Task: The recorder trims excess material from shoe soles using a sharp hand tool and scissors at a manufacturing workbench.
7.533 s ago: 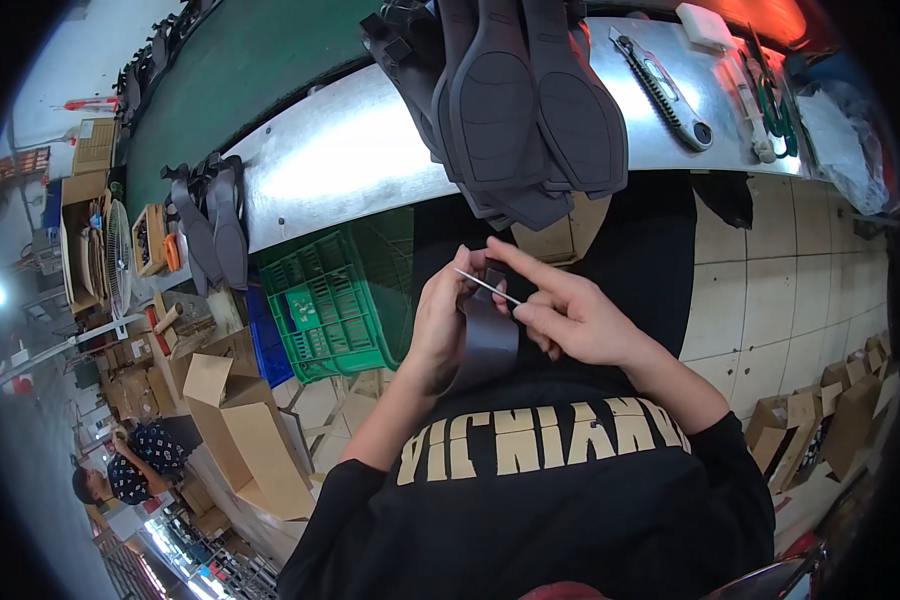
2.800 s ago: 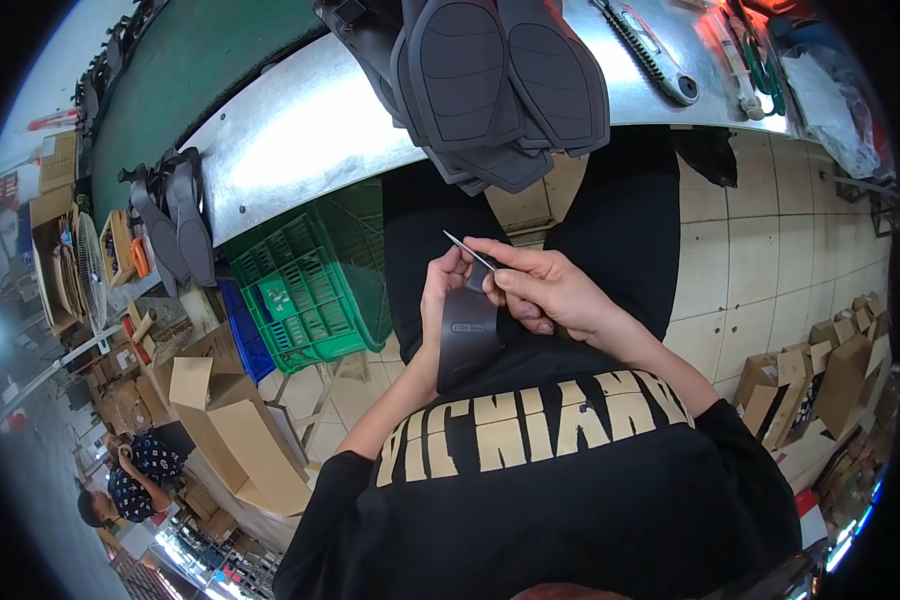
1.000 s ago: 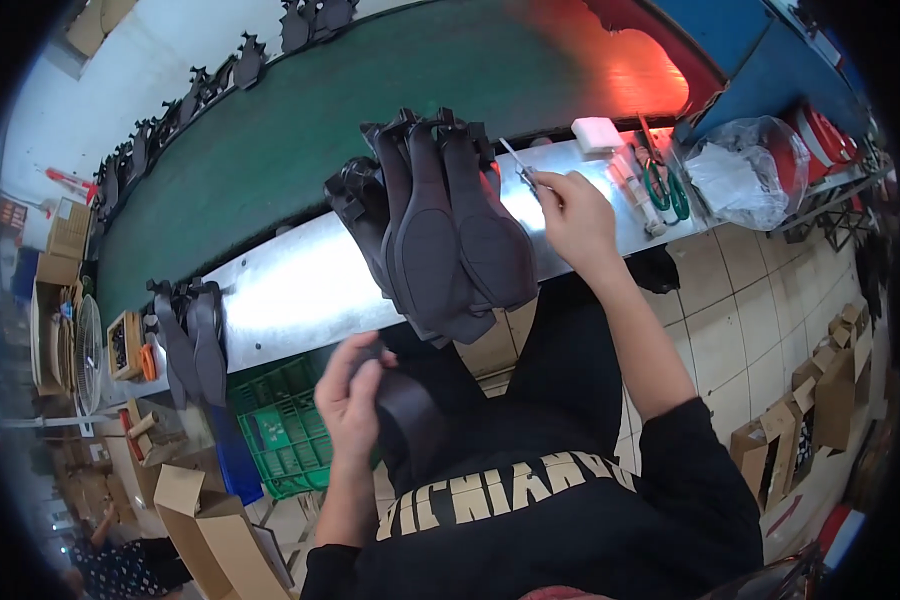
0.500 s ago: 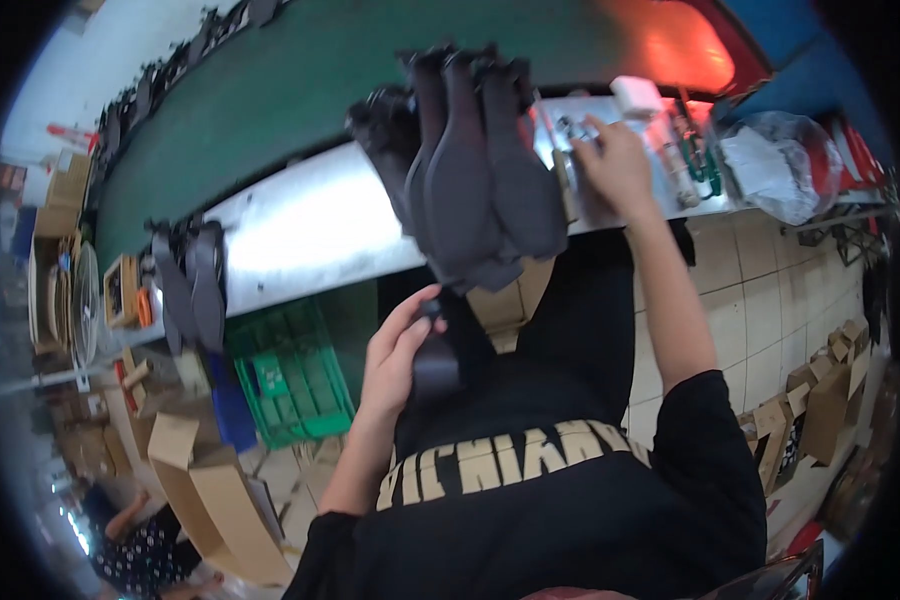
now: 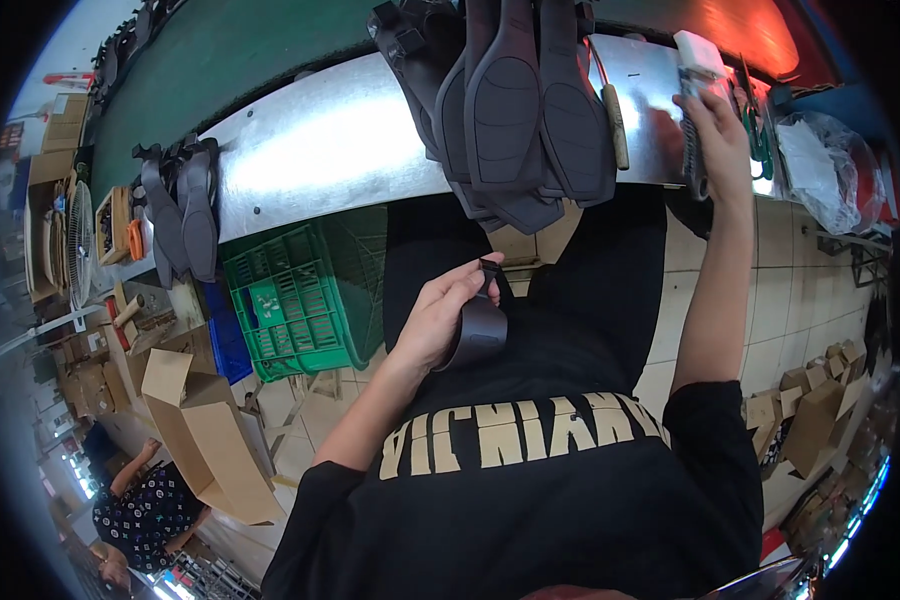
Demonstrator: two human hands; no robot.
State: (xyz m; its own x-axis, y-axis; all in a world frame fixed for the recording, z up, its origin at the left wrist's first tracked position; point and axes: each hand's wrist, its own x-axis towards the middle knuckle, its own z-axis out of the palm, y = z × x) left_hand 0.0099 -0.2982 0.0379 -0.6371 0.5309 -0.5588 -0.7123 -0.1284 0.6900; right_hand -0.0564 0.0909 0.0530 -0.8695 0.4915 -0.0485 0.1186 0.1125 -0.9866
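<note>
My left hand (image 5: 440, 310) is closed in front of my lap. Its thumb and fingers pinch the black strap end of a dark grey sandal part (image 5: 482, 330), whose curved body hangs below the fingertips. Over the bench at the right, my right hand (image 5: 722, 140) has its fingers curled on a long dark ridged tool (image 5: 694, 160), its lower end at the bench's front edge. Just beyond the fingers lies a white block (image 5: 698, 52). A stack of dark grey sandals (image 5: 505, 110) overhangs the edge, and a wooden-handled tool (image 5: 615, 125) lies beside it.
Behind the metal bench (image 5: 320, 150) runs a green belt (image 5: 260, 50). More sandals (image 5: 182, 215) hang at the left edge. Below are a green crate (image 5: 290, 310) and an open carton (image 5: 205, 440). A clear plastic bag (image 5: 825, 170) lies at right. Another person (image 5: 150, 510) is at lower left.
The view has shifted, so the bench sits higher. My right hand has moved right, from beside the sandal stack to the ridged tool. My left hand still pinches the sandal part.
</note>
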